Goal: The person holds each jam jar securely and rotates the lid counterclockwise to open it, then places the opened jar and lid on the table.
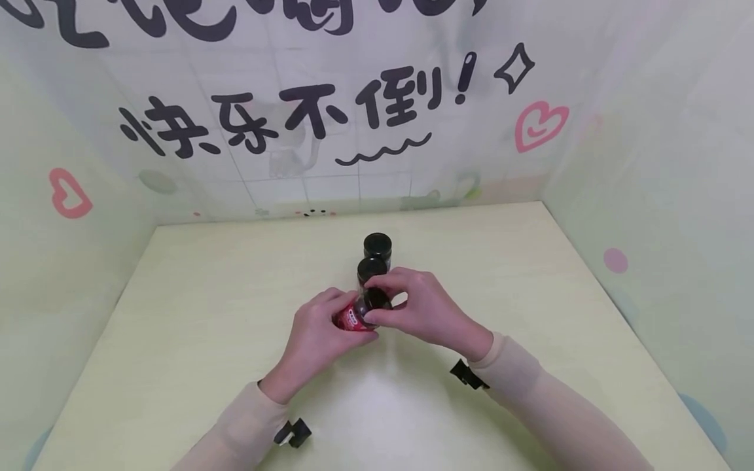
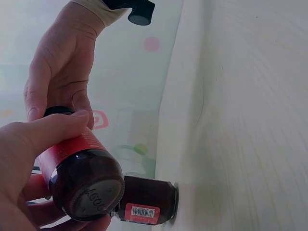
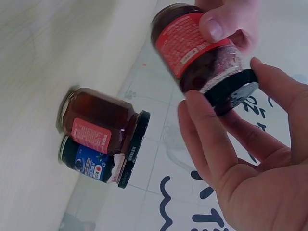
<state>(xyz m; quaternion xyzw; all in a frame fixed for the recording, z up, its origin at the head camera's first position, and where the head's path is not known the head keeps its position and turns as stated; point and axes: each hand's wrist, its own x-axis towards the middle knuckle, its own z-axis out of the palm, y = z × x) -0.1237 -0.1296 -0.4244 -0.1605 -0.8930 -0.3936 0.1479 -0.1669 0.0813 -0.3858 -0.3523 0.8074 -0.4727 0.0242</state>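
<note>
My left hand (image 1: 318,327) grips a glass jar (image 3: 185,45) of dark contents with a red label, fingers wrapped round its body. The jar is held tilted above the table, its embossed glass base turned toward the left wrist camera. Around the jar's black lid (image 3: 236,91), the thumb and fingertips of my right hand (image 1: 427,307) pinch the rim. Just behind stand two more black-lidded jars in the head view: a nearer jar (image 1: 372,268) and a farther jar (image 1: 377,243). In the right wrist view, one has a red label (image 3: 91,135) and the other a blue label (image 3: 89,161).
The pale table (image 1: 224,281) meets a printed back wall (image 1: 265,190) with large black characters and a pink heart (image 1: 540,126). Side walls rise at left and right. Small black devices (image 1: 468,375) are strapped at both wrists.
</note>
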